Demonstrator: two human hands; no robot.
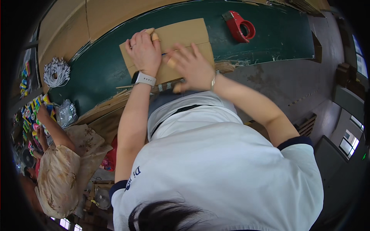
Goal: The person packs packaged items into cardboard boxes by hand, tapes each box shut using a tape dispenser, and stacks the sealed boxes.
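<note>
A brown cardboard box (192,32) lies in front of me with its flaps folded together along a seam. My left hand (145,52) rests on its left part, fingers bent over the far edge. On that wrist is a watch with a pale strap. My right hand (192,69) is over the box's near right part, smeared by motion, with its fingers apart and nothing seen in them. Whether it touches the cardboard I cannot tell. Tan covers sit on some fingertips of both hands. A short blue mark shows at the seam between my hands.
The box sits on a green tabletop (277,42) with a worn near edge. A red tape dispenser (241,27) lies to the right. Leftward are a bundle of white cords (57,72), clear plastic bags (66,112) and another person (59,173) beside colourful small items. Large cardboard sheets (65,23) stand behind.
</note>
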